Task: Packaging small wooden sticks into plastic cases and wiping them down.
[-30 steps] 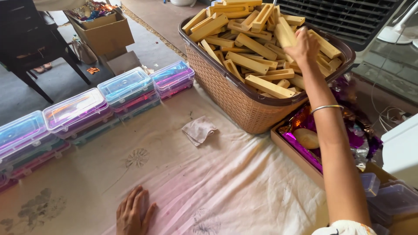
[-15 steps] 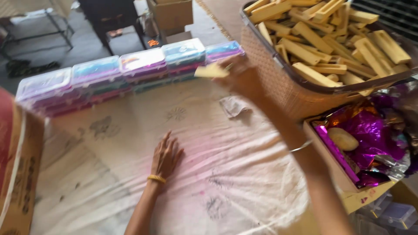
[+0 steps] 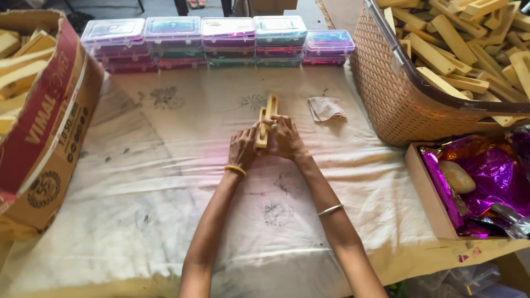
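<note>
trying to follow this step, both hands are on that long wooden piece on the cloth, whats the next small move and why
Probably slide or press the parts of the long pale slotted wooden piece together. The left hand and right hand grip its near end from either side, the right thumb on top, while its far end lies on the stained white cloth. Whether anything sits in the slot is hidden.

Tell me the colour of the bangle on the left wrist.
Yellow-gold bangle, clearest in the head view.

Row of lidded plastic boxes (image 3: 221, 41) at twelve o'clock; crumpled cloth (image 3: 326, 108) just below; wicker basket (image 3: 397, 94) at two; cardboard carton (image 3: 49, 127) at nine.
</note>
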